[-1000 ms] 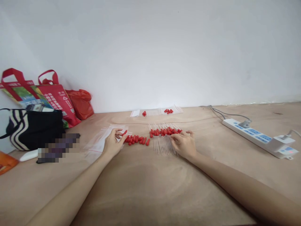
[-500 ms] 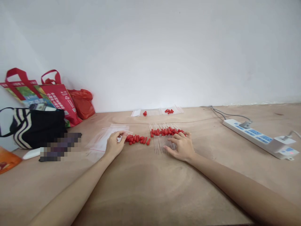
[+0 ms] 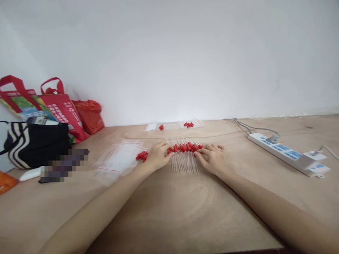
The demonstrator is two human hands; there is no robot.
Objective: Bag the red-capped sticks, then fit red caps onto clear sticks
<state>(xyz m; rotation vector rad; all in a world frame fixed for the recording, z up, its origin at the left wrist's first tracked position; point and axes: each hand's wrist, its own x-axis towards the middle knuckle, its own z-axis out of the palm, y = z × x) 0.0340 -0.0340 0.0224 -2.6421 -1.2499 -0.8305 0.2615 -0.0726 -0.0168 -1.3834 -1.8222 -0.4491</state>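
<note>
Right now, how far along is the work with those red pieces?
Seemingly partway. Done: many red pieces lie in a row across thin sticks. In hand: that row, left hand and right hand at its ends. Apparently left: the loose red pile beside the flat plastic bags.

single head-worn view, looking forward and slightly down, table (image 3: 159, 211) close below, wall (image 3: 169, 63) beyond

Red pieces (image 3: 169, 150) are partly hidden by the left hand (image 3: 159, 155). The dark object (image 3: 63, 166) is pixelated, and the orange bag (image 3: 7, 182) is cut off.
</note>
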